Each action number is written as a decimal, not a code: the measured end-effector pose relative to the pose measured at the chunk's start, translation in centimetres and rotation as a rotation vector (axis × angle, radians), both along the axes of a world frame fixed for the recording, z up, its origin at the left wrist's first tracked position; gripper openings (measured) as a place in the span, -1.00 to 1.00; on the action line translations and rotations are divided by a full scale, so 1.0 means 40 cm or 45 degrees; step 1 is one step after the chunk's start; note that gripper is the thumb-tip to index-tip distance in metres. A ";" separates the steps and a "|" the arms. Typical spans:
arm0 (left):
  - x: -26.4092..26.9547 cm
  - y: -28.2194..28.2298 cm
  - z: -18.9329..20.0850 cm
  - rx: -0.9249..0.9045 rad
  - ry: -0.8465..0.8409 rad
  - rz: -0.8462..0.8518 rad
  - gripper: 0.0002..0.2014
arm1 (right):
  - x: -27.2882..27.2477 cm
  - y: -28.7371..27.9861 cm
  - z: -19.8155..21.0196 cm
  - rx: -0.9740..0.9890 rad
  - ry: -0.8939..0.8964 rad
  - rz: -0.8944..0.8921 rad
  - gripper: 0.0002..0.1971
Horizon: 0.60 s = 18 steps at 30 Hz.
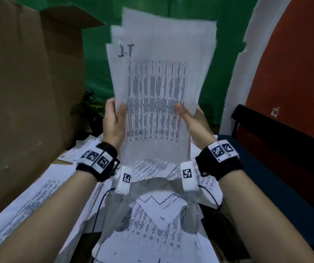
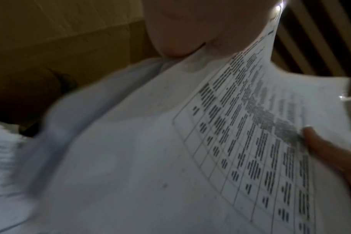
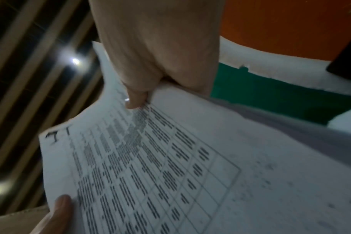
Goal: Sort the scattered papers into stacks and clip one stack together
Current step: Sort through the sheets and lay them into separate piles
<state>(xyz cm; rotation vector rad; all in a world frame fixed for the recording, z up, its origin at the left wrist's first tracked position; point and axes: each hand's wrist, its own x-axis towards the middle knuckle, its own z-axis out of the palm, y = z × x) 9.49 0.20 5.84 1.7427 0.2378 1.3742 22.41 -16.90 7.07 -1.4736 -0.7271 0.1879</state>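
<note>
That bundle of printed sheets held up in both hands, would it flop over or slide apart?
The bundle of sheets probably flops: its top edges fan unevenly. Likely slippery, since no clip shows and only the left hand and right hand pinch it.

A large brown cardboard box [image 1: 19,88] stands at the left, its top flap [image 1: 70,15] folded open, with a few pale scuffs on its side. Behind it hangs a green backdrop [image 1: 99,63], and low against that sits a small dark green leafy plant [image 1: 90,109]. To the right rises an orange-red wall [image 1: 294,63], edged by a ragged white painted band [image 1: 247,54] that curves up along its left side. A small pale mark [image 1: 275,112] shows on the orange surface. Below the wall runs a dark, black-framed piece of furniture [image 1: 277,133]. The wrist views show a ceiling of pale slats [image 3: 26,66] with a bright lamp [image 3: 75,61].
</note>
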 end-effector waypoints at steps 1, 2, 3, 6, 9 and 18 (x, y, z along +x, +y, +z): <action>-0.002 0.003 0.020 0.020 -0.054 0.028 -0.78 | -0.003 -0.005 0.018 0.021 -0.013 0.028 -0.35; -0.003 0.003 0.034 0.047 -0.090 0.057 -0.74 | -0.009 -0.012 0.034 0.047 -0.026 0.057 -0.39; -0.005 -0.005 0.043 0.058 -0.119 0.074 -0.70 | -0.015 -0.017 0.045 0.068 -0.040 0.068 -0.45; -0.006 -0.037 0.048 0.115 -0.282 0.048 -0.59 | -0.026 -0.020 0.055 0.232 -0.089 0.067 -0.51; -0.001 -0.041 0.027 0.126 -0.285 0.014 -0.63 | -0.023 -0.025 0.032 0.337 0.007 0.011 -0.46; 0.026 -0.113 0.055 0.009 -0.122 0.109 -0.70 | -0.076 0.019 0.053 0.223 -0.197 -0.072 -0.67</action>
